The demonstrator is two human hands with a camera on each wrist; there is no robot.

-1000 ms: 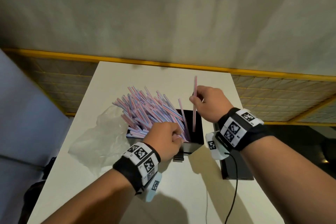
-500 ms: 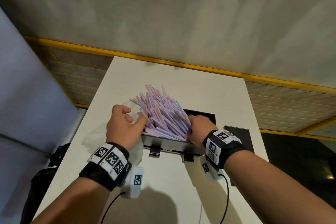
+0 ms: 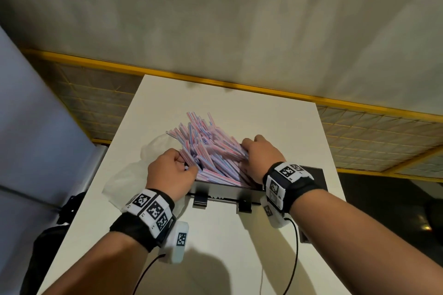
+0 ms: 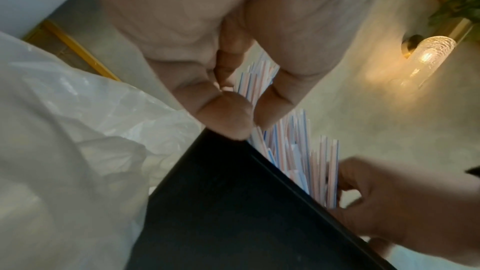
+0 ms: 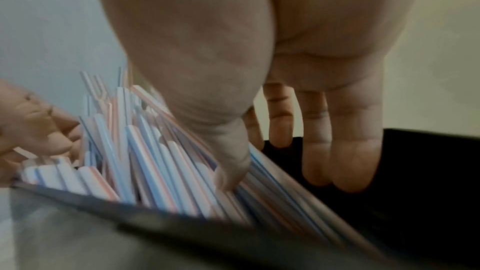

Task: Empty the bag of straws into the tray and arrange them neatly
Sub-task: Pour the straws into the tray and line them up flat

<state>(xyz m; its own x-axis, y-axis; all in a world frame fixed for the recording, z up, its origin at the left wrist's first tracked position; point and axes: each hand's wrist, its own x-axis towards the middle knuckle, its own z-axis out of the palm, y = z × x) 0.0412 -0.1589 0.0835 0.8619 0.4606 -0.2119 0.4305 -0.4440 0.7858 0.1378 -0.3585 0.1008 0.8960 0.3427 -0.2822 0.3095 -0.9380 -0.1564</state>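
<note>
From above, your left hand [image 3: 170, 172] and right hand [image 3: 260, 158] flank pink-and-blue striped straws [image 3: 211, 151] heaped in the black tray [image 3: 223, 187] on the white desk [image 3: 215, 235]. Left wrist: curled fingers [image 4: 228, 114] pinch straws beside the clear plastic bag [image 4: 78, 130]. Right wrist: straight fingers [image 5: 350, 151], thumb pressing straws.

- You have no readable words, brands or numbers anywhere in these views.
- The only signs are black-and-white square code markers on your left wristband [image 3: 153, 208], right wristband [image 3: 286, 175] and the white camera pod [image 3: 181, 239] just beside the left wristband; they carry patterns, not letters.
- Tiny marks beside the left wristband's markers are too small to read.
</note>
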